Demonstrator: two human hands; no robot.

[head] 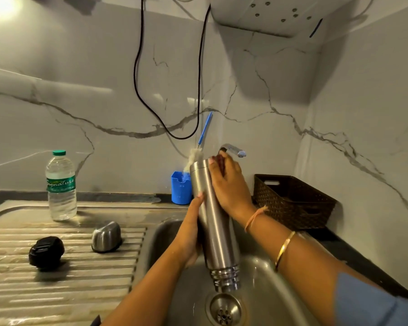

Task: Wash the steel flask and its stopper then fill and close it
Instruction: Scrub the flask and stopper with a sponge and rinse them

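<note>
Over the sink (264,274) we go, and the steel flask (212,220) is upside down, tilted, its threaded mouth hanging just above the drain (225,309). No stream shows from the tap (232,149), and I can't tell whether anything is draining from the flask.

The left hand (191,231) has its grip wrapped round the flask's middle from the near side. The right hand (229,187) clasps the raised base end, thumb on the front, fingers over the top.

On the ribbed drainboard (57,290), left of the basin, stands a water bottle (61,187), cap on and full. Nearer us sit the steel cup lid (106,236), mouth down, and the black stopper (46,252), both well apart from the flask. Behind it, the bottle brush (205,124) stands in its blue holder (180,188).

My read: this is the flask's wash or rinse, roughly the first half. Whether the stopper is washed, I can't say. Filling and closing are clearly left to do.
</note>
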